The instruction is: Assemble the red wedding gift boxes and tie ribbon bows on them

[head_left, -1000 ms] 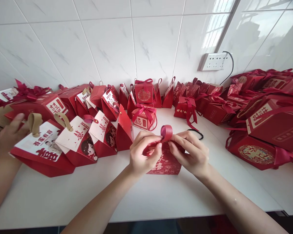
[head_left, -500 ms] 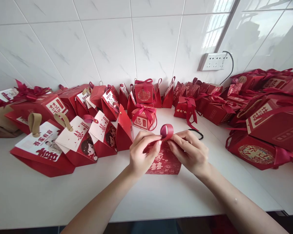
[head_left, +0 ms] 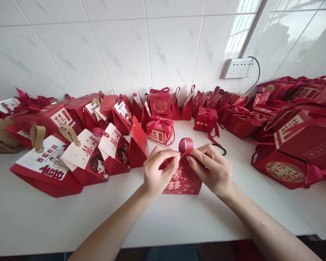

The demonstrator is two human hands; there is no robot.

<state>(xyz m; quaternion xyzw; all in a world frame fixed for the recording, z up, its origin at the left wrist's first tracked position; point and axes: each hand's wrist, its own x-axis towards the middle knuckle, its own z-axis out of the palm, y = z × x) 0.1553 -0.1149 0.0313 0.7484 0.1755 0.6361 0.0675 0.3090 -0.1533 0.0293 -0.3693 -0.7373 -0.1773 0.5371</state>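
A red gift box [head_left: 182,183] with pale printed characters stands in front of me on the white tabletop. From its top edge rises a loop of dark red ribbon [head_left: 189,145]. My left hand [head_left: 159,168] pinches at the left base of the loop, thumb and forefinger together. On the other side, my right hand [head_left: 212,167] pinches the loop's right base at the box's top. Both hands cover the upper corners of the box, so what exactly lies between the fingertips is partly hidden.
Red gift boxes with white cards [head_left: 83,148] stand to the left. Small ribboned boxes [head_left: 160,129] sit behind my hands, and larger red boxes [head_left: 301,145] are piled at right. A black cord [head_left: 219,148] lies behind my right hand. A power strip [head_left: 237,69] is on the tiled wall.
Hardly anything differs. Both hands keep their pinch at the ribbon loop, with only a very slight shift of the left fingers; the box stays in place.
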